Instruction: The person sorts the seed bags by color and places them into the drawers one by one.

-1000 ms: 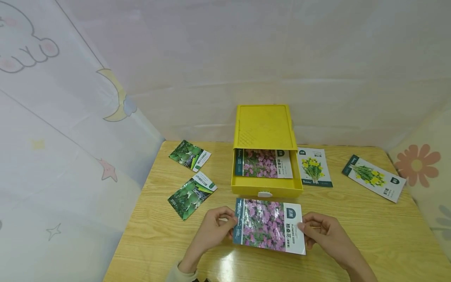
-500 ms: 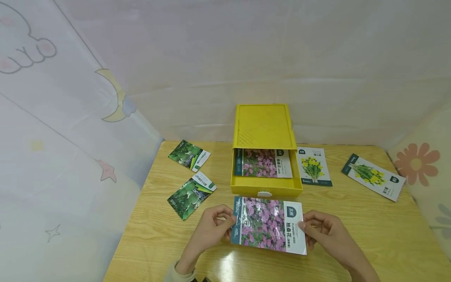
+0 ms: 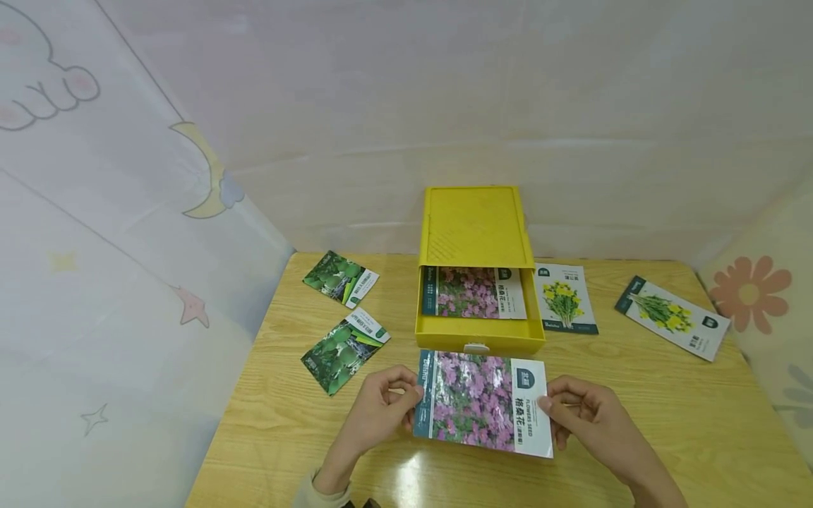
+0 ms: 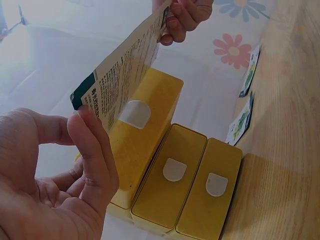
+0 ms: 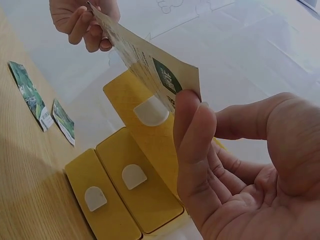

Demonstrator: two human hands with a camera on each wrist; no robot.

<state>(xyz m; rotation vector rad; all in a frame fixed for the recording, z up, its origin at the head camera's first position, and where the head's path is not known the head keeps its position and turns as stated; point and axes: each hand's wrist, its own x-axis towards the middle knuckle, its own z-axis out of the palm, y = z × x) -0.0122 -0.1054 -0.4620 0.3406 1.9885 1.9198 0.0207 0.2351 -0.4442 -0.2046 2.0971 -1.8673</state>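
Observation:
A seed packet with pink-purple flowers [image 3: 476, 402] is held level by both hands, in front of a yellow drawer box [image 3: 476, 229]. My left hand [image 3: 381, 409] pinches its left edge between thumb and fingers. The right edge is pinched by my right hand [image 3: 587, 420]. In the left wrist view the printed back of the packet [image 4: 127, 65] shows, raised above the table. The box's top drawer [image 3: 444, 343] is pulled out, and another pink-flower seed packet [image 3: 473, 293] lies in it, its far edge hidden under the box top.
Two green seed packets [image 3: 346, 349] lie left of the box. To its right are a yellow-flower packet [image 3: 565, 300] and another one [image 3: 673, 317] farther out. Two lower drawers [image 4: 170, 175] with white handles stay pushed in. A printed cloth wall [image 3: 356, 141] borders the table.
The held packet has shifted slightly toward the drawer and left, its far edge rising a little. Both hands keep their pinch; the other packets and the box stay put.

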